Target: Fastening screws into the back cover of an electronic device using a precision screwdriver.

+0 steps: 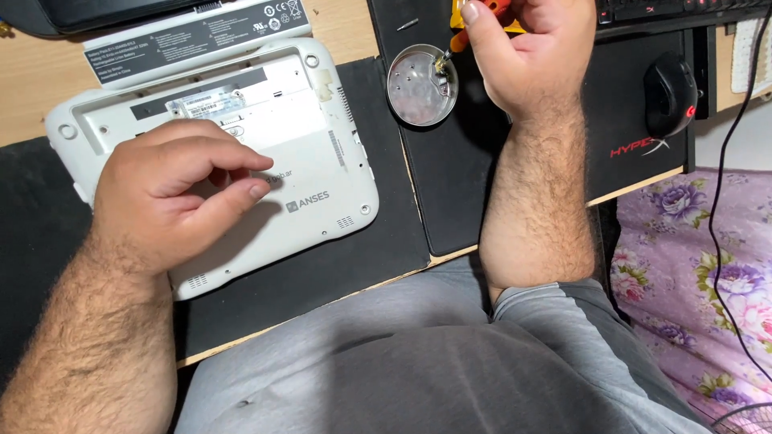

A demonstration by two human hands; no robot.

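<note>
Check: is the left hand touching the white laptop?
Touching. The head view shows the left hand resting on the upturned underside of the white laptop, fingers curled over it.

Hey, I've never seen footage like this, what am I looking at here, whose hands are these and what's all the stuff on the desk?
There is one picture, from a camera worn on a person's head, looking down at their own bare hands and lap. The left hand rests on a small white laptop lying upside down on a black mat. The right hand holds a screwdriver with an orange and yellow handle, its tip over a round metal dish. A white battery pack lies beyond the laptop, and a black mouse sits to the right.
</note>
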